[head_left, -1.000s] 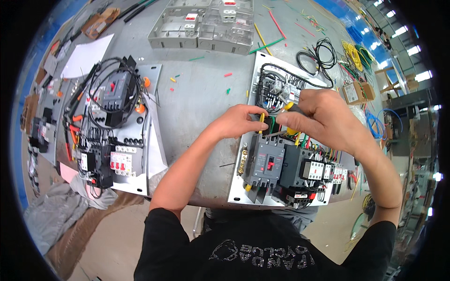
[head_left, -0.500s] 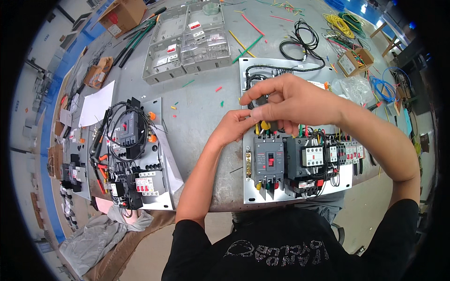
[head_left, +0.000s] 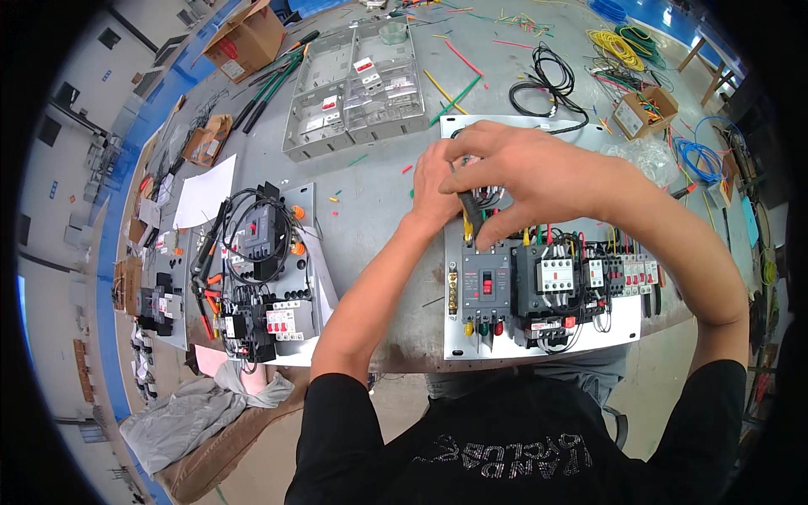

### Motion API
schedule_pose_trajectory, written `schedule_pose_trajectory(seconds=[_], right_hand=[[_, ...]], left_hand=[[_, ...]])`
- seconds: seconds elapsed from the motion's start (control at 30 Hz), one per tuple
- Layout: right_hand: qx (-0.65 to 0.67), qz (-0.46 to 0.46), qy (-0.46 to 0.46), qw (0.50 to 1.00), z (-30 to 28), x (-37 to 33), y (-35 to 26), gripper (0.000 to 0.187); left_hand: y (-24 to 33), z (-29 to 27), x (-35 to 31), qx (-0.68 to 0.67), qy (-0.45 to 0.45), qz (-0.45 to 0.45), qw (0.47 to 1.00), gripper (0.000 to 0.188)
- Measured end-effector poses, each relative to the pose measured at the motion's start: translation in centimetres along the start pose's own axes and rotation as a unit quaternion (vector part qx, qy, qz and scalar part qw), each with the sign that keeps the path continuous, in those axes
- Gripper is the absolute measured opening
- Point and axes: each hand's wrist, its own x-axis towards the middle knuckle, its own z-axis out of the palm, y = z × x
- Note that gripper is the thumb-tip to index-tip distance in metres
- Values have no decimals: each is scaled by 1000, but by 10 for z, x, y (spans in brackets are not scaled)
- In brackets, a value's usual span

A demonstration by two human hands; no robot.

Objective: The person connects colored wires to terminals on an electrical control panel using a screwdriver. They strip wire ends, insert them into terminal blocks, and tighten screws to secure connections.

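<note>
My right hand (head_left: 534, 172) pinches a dark, stick-like piece (head_left: 470, 212) between thumb and fingers, slanting down toward the upper end of a grey circuit breaker (head_left: 486, 290) with a red toggle. My left hand (head_left: 433, 185) lies beside it, over the plate's upper left part. Its fingertips are mostly hidden behind the right hand, so what they touch is not visible. Both hands are above a white mounting plate (head_left: 459, 343). Yellow, green and red sleeved ends show at the breaker. To its right sits a contactor (head_left: 555, 276) with black wires, then a row of small breakers (head_left: 640, 271).
Another wired panel (head_left: 295, 349) stands left, near a white paper sheet (head_left: 206, 194). Farther back are a grey meter box (head_left: 316, 135), long-handled cutters (head_left: 268, 93) and a cardboard box (head_left: 244, 40). A black cable coil (head_left: 551, 80) and a small wire carton (head_left: 644, 111) lie beyond the plate.
The view has shifted, so the bench sits farther right in it. My left hand has moved up and forward, behind the right. The dark piece in my right hand now points down toward the breaker.
</note>
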Motion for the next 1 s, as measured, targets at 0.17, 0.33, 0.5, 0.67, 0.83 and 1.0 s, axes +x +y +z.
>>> schedule_pose_trajectory(seconds=[0.17, 0.33, 0.5, 0.67, 0.83, 1.0], right_hand=[[-20, -12, -8, 1000, 4, 0, 9, 59], [-25, -54, 18, 998, 9, 1, 17, 52], [-62, -43, 37, 996, 12, 1, 16, 49], [-24, 135, -73, 988, 26, 16, -8, 55], [148, 147, -11, 978, 67, 17, 22, 66], [126, 144, -187, 964, 4, 28, 9, 63]], left_hand=[[6, 24, -7, -34, -44, 54, 997, 35], [6, 30, -16, -37, -135, 77, 987, 41], [5, 26, -36, -30, -217, 87, 972, 47], [-8, 29, -25, 9, -140, 83, 987, 53], [-19, 47, -11, 44, -69, 77, 994, 60], [-16, 39, -23, 69, -40, 58, 995, 66]])
